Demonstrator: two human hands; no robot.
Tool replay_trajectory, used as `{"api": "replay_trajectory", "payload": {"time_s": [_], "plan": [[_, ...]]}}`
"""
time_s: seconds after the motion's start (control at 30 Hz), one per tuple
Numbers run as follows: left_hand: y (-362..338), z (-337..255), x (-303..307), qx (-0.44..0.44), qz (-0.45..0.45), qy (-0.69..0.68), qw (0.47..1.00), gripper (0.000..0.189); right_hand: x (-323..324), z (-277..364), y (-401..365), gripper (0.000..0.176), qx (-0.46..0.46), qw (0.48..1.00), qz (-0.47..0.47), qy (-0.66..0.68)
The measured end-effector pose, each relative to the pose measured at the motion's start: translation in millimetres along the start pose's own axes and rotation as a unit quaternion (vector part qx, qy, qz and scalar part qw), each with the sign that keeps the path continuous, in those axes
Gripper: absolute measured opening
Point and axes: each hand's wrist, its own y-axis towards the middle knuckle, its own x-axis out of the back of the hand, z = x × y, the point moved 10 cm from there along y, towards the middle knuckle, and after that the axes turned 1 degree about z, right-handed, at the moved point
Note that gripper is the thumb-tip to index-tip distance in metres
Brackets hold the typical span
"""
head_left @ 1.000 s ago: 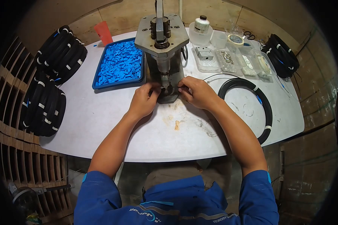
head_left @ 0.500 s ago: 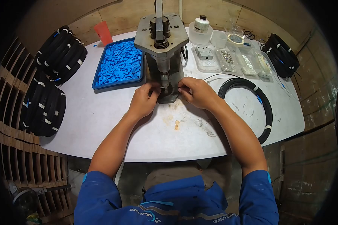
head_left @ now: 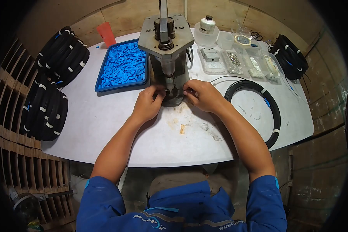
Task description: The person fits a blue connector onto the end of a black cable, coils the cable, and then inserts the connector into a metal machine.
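Note:
At the foot of the metal hand press (head_left: 166,50), my two hands work on either side of its lower die. My left hand (head_left: 147,102) is closed in a pinch at the left of the die, and what its fingertips hold is hidden. Opposite it, my right hand (head_left: 201,94) pinches at the right edge of the die; its held piece is too small to make out. A black cable coil (head_left: 275,112) with white ties lies beside my right forearm. One thin strand from it runs left toward my right hand and disappears behind it.
Left of the press stands a blue tray (head_left: 101,87) of small blue pieces, near a red cup (head_left: 106,34). Bundled black coils (head_left: 46,108) sit at the left edge, another (head_left: 289,58) at the right. Clear plastic boxes (head_left: 214,69), a white bottle (head_left: 207,25) and scissors (head_left: 256,36) are behind.
The press ram above the die looks slightly higher than before. Both hands stay in the same place with their fingers pinched.

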Motion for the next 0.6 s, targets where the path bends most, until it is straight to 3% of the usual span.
{"api": "replay_trajectory", "payload": {"time_s": [0.6], "plan": [[-0.1, -2.0, 0.0, 0.003, 0.005, -0.005, 1.0, 0.027, -0.9, -1.6, -0.2, 0.015, 0.001, 1.0, 0.002, 0.011]]}}
